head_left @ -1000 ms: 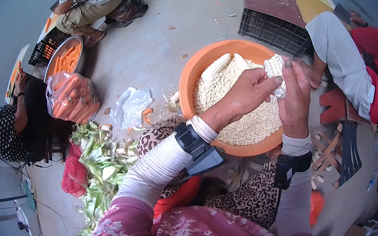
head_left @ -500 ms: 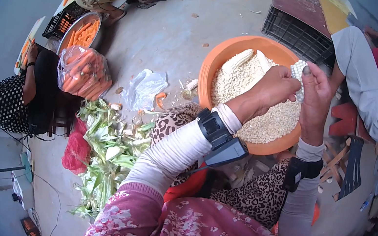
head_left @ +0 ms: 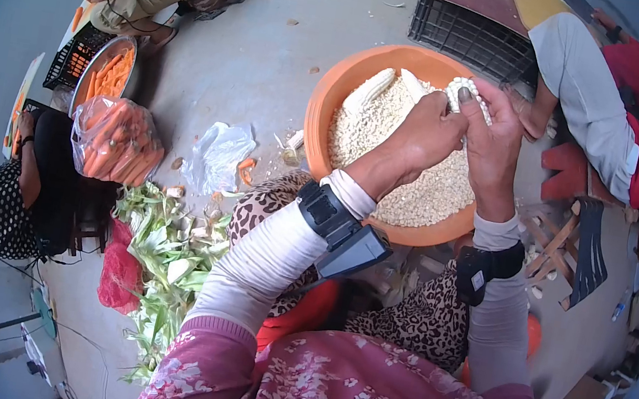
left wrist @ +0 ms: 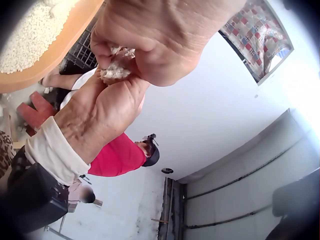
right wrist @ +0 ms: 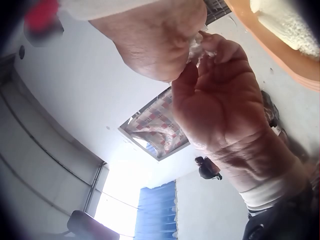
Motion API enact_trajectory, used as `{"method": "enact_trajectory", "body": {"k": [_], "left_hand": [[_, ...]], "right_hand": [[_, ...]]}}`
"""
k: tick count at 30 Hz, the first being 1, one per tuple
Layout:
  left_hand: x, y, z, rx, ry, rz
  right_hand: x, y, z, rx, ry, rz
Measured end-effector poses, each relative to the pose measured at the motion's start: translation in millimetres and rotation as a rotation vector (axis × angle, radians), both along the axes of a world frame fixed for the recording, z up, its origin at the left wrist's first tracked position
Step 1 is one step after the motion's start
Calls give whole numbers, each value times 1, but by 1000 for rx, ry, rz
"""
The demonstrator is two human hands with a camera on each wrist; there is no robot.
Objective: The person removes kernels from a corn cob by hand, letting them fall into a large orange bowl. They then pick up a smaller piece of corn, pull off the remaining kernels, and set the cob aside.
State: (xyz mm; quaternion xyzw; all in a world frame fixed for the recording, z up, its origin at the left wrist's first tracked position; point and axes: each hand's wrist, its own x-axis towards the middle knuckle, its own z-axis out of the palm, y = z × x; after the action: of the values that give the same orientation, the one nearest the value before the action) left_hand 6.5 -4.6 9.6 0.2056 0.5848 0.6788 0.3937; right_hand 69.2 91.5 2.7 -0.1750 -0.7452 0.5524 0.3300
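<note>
A cob of white corn is held up over an orange basin. My right hand grips it, thumb lying along the kernels. Curled fingers of my left hand press at the cob's near side, thumb toward the other hand. In the left wrist view, a ragged pale part of the cob shows between both hands; the right wrist view shows the left fingers and thumb pinching around it. Loose white kernels fill the basin, and whole cobs lie on them at the far side.
Green corn husks and a red net bag lie at the left. Beyond are a bag of carrots and a metal bowl of carrots. A black crate stands behind the basin. Other people sit left and right; a folding stool stands right.
The head view swung one way and back. My right thumb has come across the cob's face, and the cob is now more covered by the fingers. My left hand stays against it.
</note>
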Motion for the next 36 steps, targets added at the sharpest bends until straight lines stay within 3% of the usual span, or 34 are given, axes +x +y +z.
{"method": "enact_trajectory", "body": {"k": [1,3,5,11,13,19,36], "left_hand": [[0,1,0,13,-12,3],[3,2,-4,11,-102,103],[0,5,-8,-19,-95,81],[-11,-3,-4,150,-260,-147],[-10,-3,-1,186,-288,-144],[-13,-4,1,147,-267,-118],[-13,-5,-1,177,-271,-105]], "right_hand": [[0,0,-1,35,-7,-16],[0,0,-1,-264,103,92],[-1,1,0,-360,158,118],[5,11,5,-526,212,93],[9,14,6,-580,174,198],[4,11,5,-573,226,118],[8,5,14,-171,100,51]]}}
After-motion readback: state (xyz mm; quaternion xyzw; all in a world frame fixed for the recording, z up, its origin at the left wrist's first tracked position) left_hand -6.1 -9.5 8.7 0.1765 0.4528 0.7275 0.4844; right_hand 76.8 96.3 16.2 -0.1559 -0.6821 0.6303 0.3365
